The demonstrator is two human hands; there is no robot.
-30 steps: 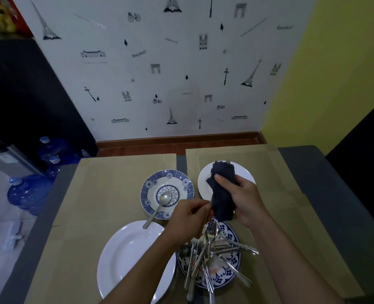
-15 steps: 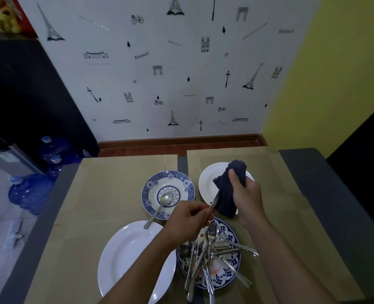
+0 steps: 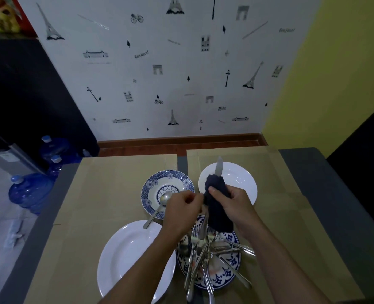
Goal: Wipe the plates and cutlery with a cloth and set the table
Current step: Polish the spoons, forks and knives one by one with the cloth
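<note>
Mid-wipe on a knife [image 3: 219,166], by the look of it: blade poking out of the far end of a dark cloth [image 3: 217,207], seen against the far right white plate [image 3: 247,189]. Right hand [image 3: 234,204] curled tight round dark cloth and knife together. Left hand [image 3: 183,207] just beside it, fingers curled in, apparently pinching the handle end, mostly hidden.

Directly beneath, a near patterned plate [image 3: 233,260] heaped with forks and spoons [image 3: 203,255], presumably waiting their turn. To the left, a large white plate [image 3: 133,260]. Beyond that, a far patterned plate [image 3: 153,185] with one spoon [image 3: 164,198] laid across it. All on brown paper [image 3: 115,194] over a grey table.

Next, probably: draw the cloth off the blade, lay the knife at a place, reach for another piece. Calls for a slow, steady pull, with the edge inside the cloth.
</note>
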